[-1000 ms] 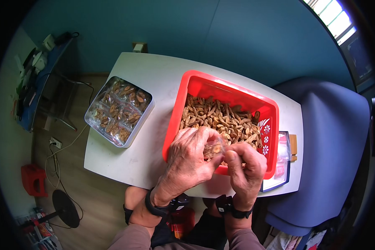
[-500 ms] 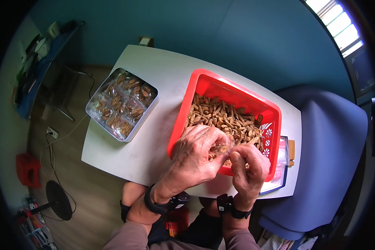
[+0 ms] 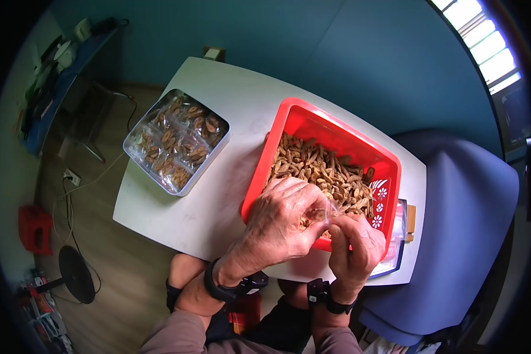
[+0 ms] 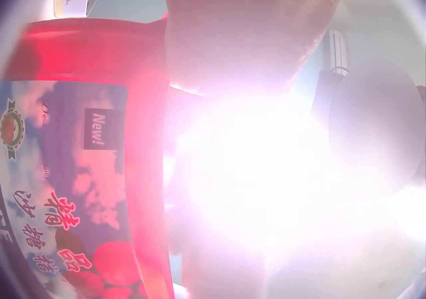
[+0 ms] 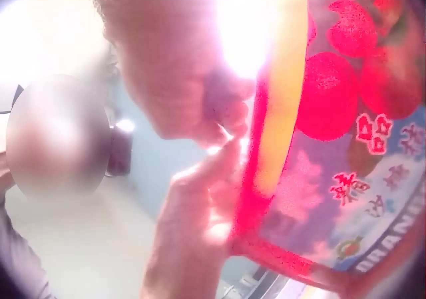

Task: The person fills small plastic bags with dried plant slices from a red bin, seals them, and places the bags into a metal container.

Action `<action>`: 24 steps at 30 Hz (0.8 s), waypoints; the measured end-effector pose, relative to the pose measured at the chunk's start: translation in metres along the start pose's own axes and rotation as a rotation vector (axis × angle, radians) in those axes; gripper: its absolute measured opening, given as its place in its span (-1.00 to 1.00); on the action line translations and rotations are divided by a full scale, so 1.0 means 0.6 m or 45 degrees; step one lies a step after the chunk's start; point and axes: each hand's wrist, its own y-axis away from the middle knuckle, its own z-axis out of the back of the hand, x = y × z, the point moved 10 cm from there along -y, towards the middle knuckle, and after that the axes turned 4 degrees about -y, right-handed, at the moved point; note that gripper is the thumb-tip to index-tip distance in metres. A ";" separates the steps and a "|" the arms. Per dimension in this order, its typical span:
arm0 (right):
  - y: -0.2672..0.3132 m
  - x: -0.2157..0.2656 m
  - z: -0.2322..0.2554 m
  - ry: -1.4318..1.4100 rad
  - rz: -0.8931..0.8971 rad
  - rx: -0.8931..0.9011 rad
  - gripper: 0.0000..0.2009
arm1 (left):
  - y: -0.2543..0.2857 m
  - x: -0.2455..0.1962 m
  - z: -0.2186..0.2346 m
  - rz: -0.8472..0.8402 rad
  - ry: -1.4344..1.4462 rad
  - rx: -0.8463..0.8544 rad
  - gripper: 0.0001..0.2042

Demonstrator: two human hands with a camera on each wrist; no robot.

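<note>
Both hands meet over the near rim of a red plastic basket (image 3: 259,183) heaped with dried brown slices (image 3: 321,168). Between them is a small clear plastic bag (image 3: 333,209) with a few slices inside, partly hidden by fingers. My left hand (image 3: 283,218) holds the bag from the left, its thumb and fingers curled about it. At the bag's edge, my right hand (image 3: 357,242) pinches with thumb and forefinger. Glare washes out much of both wrist views; the right hand (image 5: 166,59) shows there beside the basket's printed side (image 5: 373,146).
A metal tin (image 3: 219,148) of filled clear bags (image 3: 168,140) stands left on the white table (image 3: 212,221). Right of the basket lie a tray of clear bags (image 3: 399,224) and a wooden block (image 3: 411,221). A purple-blue covered piece (image 3: 454,224) stands against the table's right end.
The head view has shifted slightly. Both hands stay together at the bag, and the right thumb and forefinger have moved a little along its edge.
</note>
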 end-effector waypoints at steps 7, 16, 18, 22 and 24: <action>-0.001 -0.005 0.007 -0.078 -0.020 -0.078 -0.88 | 0.001 -0.007 0.001 -0.070 -0.067 -0.052 -0.75; 0.001 -0.011 0.008 -0.039 -0.104 -0.067 -0.89 | -0.002 -0.002 -0.008 -0.004 -0.076 0.058 -0.72; 0.002 -0.002 0.019 -0.115 -0.072 -0.147 -0.90 | -0.001 -0.007 -0.001 -0.040 -0.078 0.001 -0.74; 0.005 -0.019 0.007 -0.127 -0.113 -0.071 -0.91 | -0.004 -0.004 -0.004 -0.017 -0.020 0.040 -0.77; 0.009 -0.023 0.013 -0.179 -0.173 -0.097 -0.91 | -0.004 -0.004 -0.004 -0.022 0.157 0.071 -0.80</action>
